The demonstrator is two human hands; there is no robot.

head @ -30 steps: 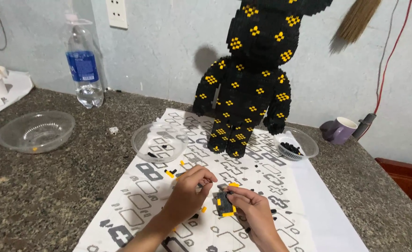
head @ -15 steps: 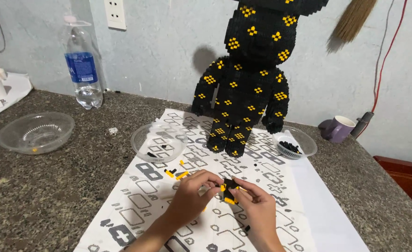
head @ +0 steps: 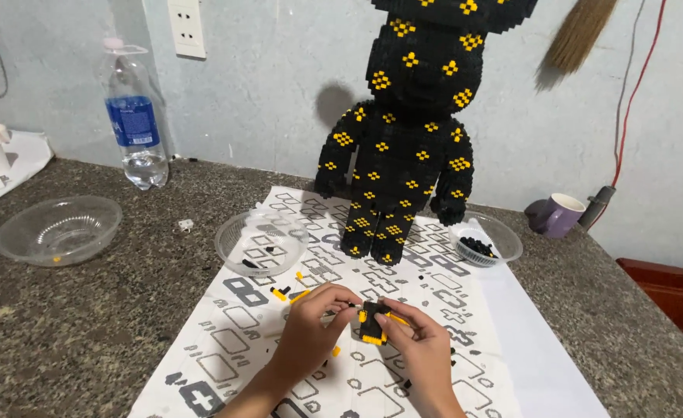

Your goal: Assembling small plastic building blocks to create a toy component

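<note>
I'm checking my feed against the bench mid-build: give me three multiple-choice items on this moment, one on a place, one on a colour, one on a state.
1. Where does the dish of loose black bricks sit?
A. Beside the figure's foot, toward the purple mug
B. Next to the water bottle
C. Under the wall socket

2. What colour are the patches on the black brick figure?
A. White
B. Yellow
C. Red

3. How is the small brick block held?
A. Lying alone on the paper
B. In the left hand only
C. Between both hands

Answers:
1 A, the dish stands on the sheet's far corner, with the purple mug beyond it.
2 B, yellow clusters dot the body.
3 C, the left hand and right hand both pinch it above the printed sheet.
</note>
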